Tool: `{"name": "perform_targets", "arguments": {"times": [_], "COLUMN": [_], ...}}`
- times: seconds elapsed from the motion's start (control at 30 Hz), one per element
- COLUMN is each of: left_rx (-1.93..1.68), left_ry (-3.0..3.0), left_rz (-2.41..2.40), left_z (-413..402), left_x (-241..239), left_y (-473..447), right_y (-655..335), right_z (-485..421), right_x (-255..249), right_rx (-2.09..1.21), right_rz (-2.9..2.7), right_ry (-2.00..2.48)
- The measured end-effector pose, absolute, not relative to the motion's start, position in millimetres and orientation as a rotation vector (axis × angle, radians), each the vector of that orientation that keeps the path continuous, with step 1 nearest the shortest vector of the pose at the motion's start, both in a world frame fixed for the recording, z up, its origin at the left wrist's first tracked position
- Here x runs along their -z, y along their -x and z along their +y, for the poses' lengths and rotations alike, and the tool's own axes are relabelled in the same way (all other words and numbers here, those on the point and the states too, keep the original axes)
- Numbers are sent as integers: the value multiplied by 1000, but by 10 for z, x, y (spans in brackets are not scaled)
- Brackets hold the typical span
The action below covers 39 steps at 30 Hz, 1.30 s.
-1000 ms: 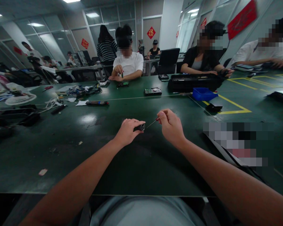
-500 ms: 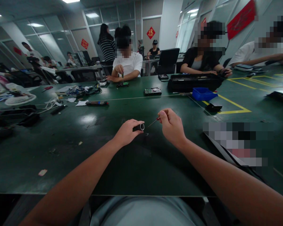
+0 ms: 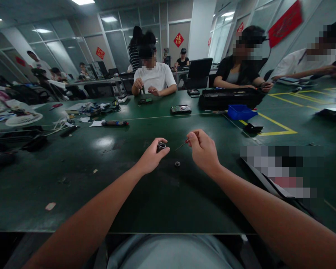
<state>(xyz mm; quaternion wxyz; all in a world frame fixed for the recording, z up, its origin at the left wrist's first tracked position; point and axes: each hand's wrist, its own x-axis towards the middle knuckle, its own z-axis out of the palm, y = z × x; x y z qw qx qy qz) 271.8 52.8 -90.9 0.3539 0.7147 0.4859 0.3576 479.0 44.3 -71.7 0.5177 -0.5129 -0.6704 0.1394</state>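
My left hand is closed around a short black cylinder with a silver rim, its open end facing up. A thin screwdriver with a red handle is pinched in my right hand, its shaft pointing down and left toward the cylinder without touching it. On the green table, between and slightly in front of my wrists, lies a small round dark metal part. Most of the cylinder's body is hidden by my fingers.
Farther off lie a circuit-board-like drive, a blue tray, a black housing and a pen-shaped tool. Cables and parts clutter the left. A dark-edged flat item sits at right. People work across the table.
The cylinder has turned from facing sideways to standing with its open end up. The round metal part now lies on the table below it. My right hand has barely moved.
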Motion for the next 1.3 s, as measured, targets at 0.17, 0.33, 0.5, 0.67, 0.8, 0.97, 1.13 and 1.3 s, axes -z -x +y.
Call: {"name": "perform_targets", "arguments": {"times": [0.17,0.33,0.5,0.67,0.8,0.97,1.13,1.3], "left_rx": [-640,-342,-192,-337,-691,-1190,-1448,-1609], "left_ry": [-2313,-2641,-2785,-2598,-2195,-1419,-854,-643], "left_rz": [1248,1204,1258,1240,1220,1114,1076,1438], "left_z": [411,397,428,457,477,570,628,568], "left_x": [900,985,996,952,825,615,445,364], "left_y": [-2857,-2966,-2994,-2917,-2775,-2412,-1695,-762], "right_y": [-4782,-4775,-4781,-4784,-4786,-4793,-4797,-4796], "right_z": [450,457,458,459,456,460,463,458], "right_x": [723,718,727,731,727,734,736,729], "right_rx": [-337,-345,-343,-359,-369,-397,-402,-402], "right_rz": [-1627,-1627,-1633,-1625,-1616,-1632,-1644,-1664], "right_ry": [1231,1225,1221,1214,1225,1221,1218,1225]}}
